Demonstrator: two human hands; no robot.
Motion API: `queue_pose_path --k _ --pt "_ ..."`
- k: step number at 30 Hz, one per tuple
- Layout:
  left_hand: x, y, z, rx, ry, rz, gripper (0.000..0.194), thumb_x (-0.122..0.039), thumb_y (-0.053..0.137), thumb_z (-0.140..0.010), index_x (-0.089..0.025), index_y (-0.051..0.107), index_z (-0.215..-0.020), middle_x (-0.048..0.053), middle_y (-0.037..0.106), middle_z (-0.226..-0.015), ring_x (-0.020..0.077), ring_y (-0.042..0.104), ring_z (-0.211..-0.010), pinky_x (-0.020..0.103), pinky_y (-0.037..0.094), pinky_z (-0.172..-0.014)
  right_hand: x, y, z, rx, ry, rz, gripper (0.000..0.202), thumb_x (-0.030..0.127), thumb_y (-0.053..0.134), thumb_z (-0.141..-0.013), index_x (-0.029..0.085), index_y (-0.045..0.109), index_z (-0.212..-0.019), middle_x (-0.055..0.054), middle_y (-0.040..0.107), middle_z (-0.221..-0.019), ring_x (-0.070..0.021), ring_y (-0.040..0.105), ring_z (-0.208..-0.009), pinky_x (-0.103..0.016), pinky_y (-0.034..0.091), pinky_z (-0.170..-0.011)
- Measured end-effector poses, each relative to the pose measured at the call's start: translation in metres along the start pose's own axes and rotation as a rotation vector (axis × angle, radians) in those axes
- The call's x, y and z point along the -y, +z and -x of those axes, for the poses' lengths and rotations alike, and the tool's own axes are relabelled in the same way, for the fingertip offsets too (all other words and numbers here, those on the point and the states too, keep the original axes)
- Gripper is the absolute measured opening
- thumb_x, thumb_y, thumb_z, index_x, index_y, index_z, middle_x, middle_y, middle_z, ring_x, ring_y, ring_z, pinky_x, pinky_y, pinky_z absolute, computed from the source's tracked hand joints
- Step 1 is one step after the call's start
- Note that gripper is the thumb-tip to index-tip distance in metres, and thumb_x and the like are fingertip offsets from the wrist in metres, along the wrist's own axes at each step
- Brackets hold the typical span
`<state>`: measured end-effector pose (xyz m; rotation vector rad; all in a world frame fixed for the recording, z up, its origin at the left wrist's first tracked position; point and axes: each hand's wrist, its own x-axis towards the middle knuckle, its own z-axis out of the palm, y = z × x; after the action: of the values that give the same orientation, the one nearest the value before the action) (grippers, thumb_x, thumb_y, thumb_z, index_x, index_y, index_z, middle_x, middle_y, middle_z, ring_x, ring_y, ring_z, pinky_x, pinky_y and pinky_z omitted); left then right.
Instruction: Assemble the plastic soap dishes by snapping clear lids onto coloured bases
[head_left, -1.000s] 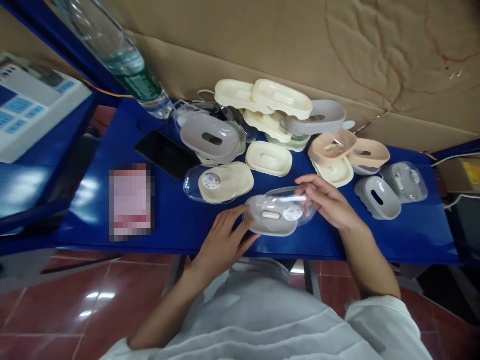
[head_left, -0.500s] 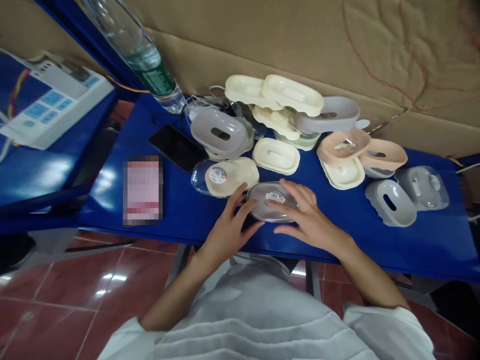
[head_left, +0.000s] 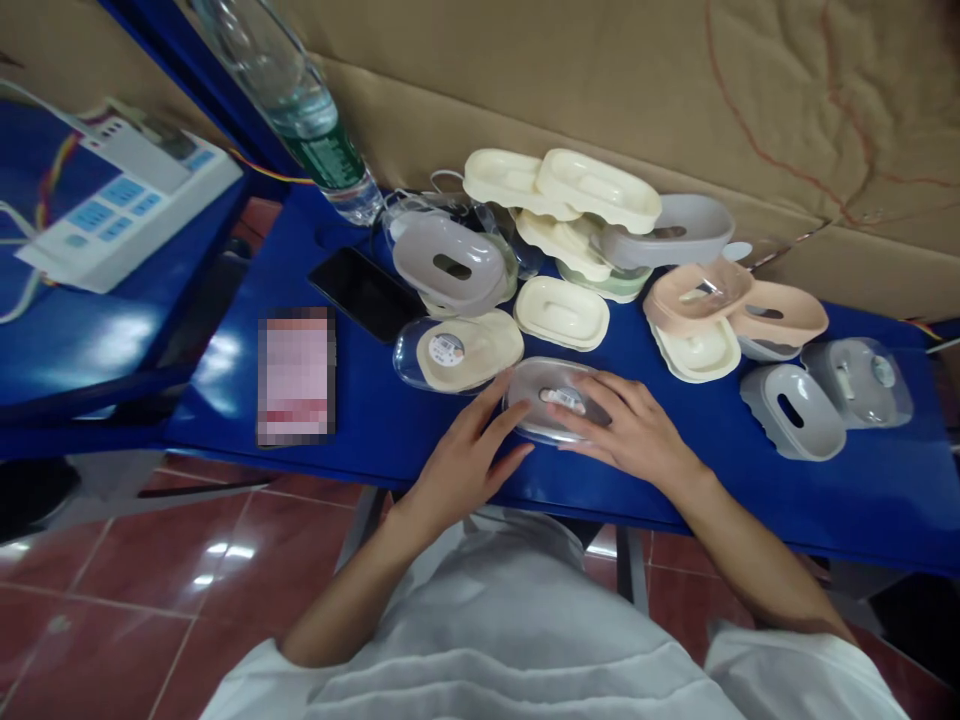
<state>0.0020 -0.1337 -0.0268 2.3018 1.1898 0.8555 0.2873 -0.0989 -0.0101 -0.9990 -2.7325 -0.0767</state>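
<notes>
A grey soap dish with a clear lid [head_left: 529, 385] lies flat on the blue table in front of me. On its lid is a round label with a barcode [head_left: 564, 402]. My left hand [head_left: 474, 450] rests its spread fingertips on the left side of the lid, thumb apart near the front edge. From the right, my right hand [head_left: 637, 430] reaches over the lid with fingers stretched across the label, partly hiding it. Neither hand is closed around the dish. Left of and behind it lies a cream soap dish with a labelled clear lid [head_left: 480, 350].
Behind are cream trays [head_left: 600, 190], a lilac dish [head_left: 450, 262], peach dishes [head_left: 780, 310] and a grey base [head_left: 795, 412]. A phone [head_left: 367, 292], a blurred pink item [head_left: 296, 375], a water bottle [head_left: 330, 150] and a power strip [head_left: 127, 215] are leftward.
The whole view has shifted slightly, so things appear a little farther right. My right fingers have moved a little across the lid and label. Both hands stay at the soap dish.
</notes>
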Motion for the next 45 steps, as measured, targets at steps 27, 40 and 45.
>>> queue_pose_path --k 27,40,45 --pt "0.003 0.005 0.002 -0.061 -0.095 -0.012 0.047 -0.033 0.061 -0.110 -0.029 0.052 -0.156 0.015 0.052 -0.167 0.0293 0.057 -0.151 0.044 0.057 -0.119 0.008 0.001 -0.010 -0.032 0.121 -0.133 0.074 0.060 0.076 -0.096 0.033 0.054 -0.161 -0.019 0.051 -0.160 -0.0391 0.055 -0.144 -0.058 0.056 -0.113" --pt "0.047 -0.048 0.015 -0.171 -0.002 -0.348 0.054 -0.027 0.075 -0.099 -0.028 0.058 -0.150 0.021 0.046 -0.166 0.0479 0.041 -0.159 0.072 0.044 -0.123 0.084 -0.048 0.209 -0.117 0.917 -0.054 0.084 0.052 0.074 -0.096 0.041 0.035 -0.170 -0.017 0.046 -0.165 -0.0501 0.059 -0.142 -0.072 0.065 -0.098" --pt "0.064 -0.045 0.005 -0.165 -0.112 -0.328 0.051 -0.033 0.072 -0.100 -0.026 0.059 -0.148 0.020 0.050 -0.161 0.0457 0.051 -0.151 0.064 0.050 -0.118 0.071 -0.059 0.210 -0.162 0.949 0.188 0.082 0.044 0.071 -0.099 0.042 0.033 -0.172 -0.014 0.038 -0.175 -0.0560 0.038 -0.158 -0.085 0.041 -0.118"
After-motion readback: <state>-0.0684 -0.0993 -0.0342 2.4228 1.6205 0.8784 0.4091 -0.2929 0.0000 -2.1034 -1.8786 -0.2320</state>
